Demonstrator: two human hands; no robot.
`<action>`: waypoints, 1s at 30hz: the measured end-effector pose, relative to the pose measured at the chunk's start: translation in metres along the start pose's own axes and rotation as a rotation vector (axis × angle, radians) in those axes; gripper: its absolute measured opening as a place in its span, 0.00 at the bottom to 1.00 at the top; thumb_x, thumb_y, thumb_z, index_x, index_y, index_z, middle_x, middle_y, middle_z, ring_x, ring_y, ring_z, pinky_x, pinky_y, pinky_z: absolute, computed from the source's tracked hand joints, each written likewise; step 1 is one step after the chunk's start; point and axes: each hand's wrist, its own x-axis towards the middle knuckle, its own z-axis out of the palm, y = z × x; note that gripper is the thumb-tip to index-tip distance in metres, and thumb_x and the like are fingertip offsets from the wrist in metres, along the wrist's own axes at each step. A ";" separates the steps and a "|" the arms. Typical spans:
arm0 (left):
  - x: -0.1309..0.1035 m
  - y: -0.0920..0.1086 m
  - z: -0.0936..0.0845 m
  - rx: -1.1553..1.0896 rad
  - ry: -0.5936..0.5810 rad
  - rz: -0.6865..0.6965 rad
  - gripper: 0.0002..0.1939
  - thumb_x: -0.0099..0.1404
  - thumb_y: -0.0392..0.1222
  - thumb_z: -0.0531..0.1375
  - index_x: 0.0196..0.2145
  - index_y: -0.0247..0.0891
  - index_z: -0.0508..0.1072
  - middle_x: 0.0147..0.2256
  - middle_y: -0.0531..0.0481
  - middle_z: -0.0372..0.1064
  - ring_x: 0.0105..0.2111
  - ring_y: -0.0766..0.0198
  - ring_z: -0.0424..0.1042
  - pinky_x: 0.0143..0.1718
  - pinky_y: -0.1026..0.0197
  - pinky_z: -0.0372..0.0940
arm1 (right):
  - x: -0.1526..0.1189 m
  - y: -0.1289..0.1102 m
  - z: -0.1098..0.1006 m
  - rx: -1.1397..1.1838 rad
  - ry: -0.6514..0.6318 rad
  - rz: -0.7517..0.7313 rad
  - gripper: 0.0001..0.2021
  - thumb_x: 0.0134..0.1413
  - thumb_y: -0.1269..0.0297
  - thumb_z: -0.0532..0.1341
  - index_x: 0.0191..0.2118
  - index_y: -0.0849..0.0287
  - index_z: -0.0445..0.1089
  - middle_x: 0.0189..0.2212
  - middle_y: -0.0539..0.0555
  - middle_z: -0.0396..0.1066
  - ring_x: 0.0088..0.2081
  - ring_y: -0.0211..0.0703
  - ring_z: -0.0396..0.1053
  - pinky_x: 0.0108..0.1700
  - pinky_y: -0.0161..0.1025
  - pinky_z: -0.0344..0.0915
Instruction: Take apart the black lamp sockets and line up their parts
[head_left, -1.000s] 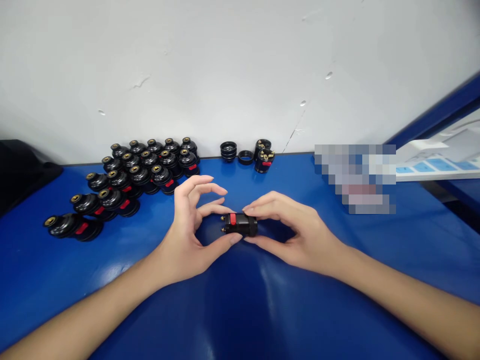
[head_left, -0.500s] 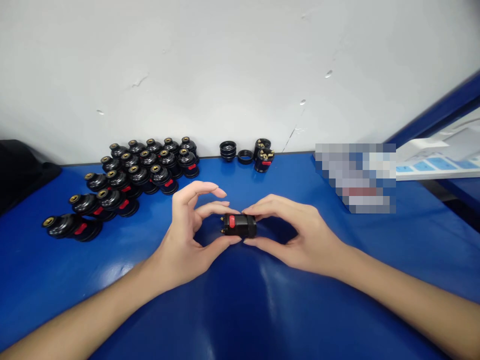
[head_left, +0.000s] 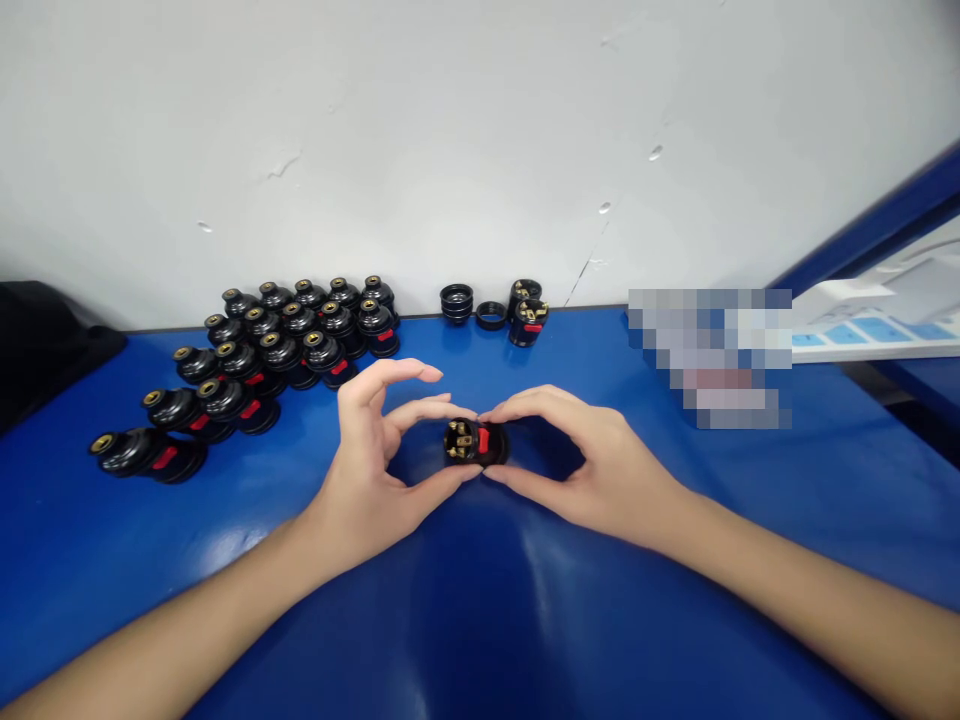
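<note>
Both hands, left [head_left: 375, 475] and right [head_left: 592, 455], pinch a black cylindrical socket with a red switch [head_left: 475, 442] just below the frame's centre; I'd keep the pressure even, clear of those brass-coloured terminals [head_left: 463, 439].

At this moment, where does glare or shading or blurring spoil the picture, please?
Head view: pale glare on the blue table, beside the left forearm and below the right hand; same view: a darker band below the black socket, and a pixelated patch at right hiding detail.
</note>
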 end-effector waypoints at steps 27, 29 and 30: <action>0.026 0.012 -0.032 0.715 -0.283 -0.030 0.18 0.76 0.36 0.59 0.61 0.40 0.72 0.66 0.38 0.68 0.66 0.47 0.71 0.67 0.40 0.71 | 0.000 0.006 0.002 -0.058 0.026 0.119 0.21 0.56 0.61 0.76 0.53 0.50 0.72 0.48 0.53 0.83 0.49 0.52 0.84 0.54 0.50 0.80; 0.033 0.012 -0.036 0.775 -0.305 0.026 0.18 0.76 0.36 0.59 0.61 0.39 0.72 0.65 0.38 0.70 0.66 0.46 0.72 0.68 0.38 0.70 | 0.000 0.005 0.002 -0.057 0.025 0.117 0.21 0.56 0.62 0.76 0.53 0.51 0.72 0.48 0.53 0.83 0.49 0.52 0.84 0.54 0.50 0.80; 0.037 0.011 -0.037 0.793 -0.304 0.040 0.19 0.76 0.36 0.59 0.62 0.39 0.72 0.64 0.38 0.72 0.64 0.46 0.73 0.68 0.38 0.70 | 0.000 0.005 0.002 -0.055 0.026 0.117 0.21 0.56 0.62 0.76 0.53 0.51 0.72 0.47 0.53 0.83 0.49 0.52 0.84 0.54 0.50 0.80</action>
